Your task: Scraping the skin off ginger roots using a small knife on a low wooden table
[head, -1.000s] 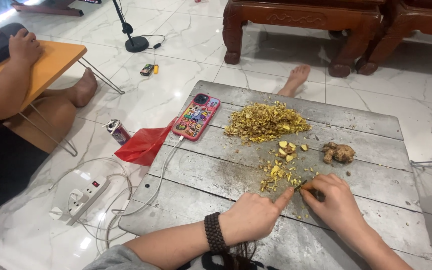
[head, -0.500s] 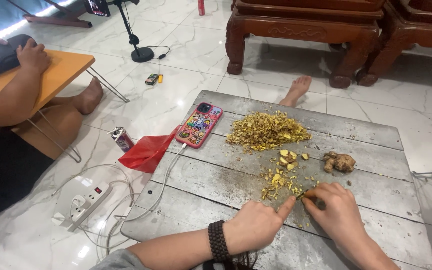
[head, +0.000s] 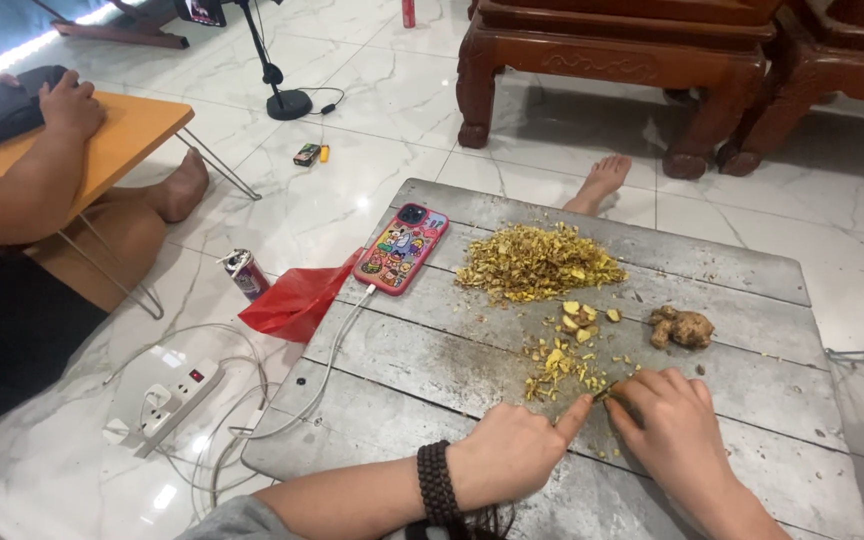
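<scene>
Gripping small dark tool (head: 607, 392), right hand (head: 664, 425); left hand (head: 517, 450) curled, forefinger out; ginger root (head: 682, 327), phone (head: 402, 248) near.

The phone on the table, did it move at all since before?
No. The phone lies at the same spot on the grey board, left of the yellow pile; only the camera shifted.

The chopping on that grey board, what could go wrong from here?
The left hand has its forefinger stretched right up to the tool in the right hand, so a slip might nick it. The phone lies on the board beside the yellow chopped pile, and its cable trails off the edge, so bits or a snag could reach it.
</scene>
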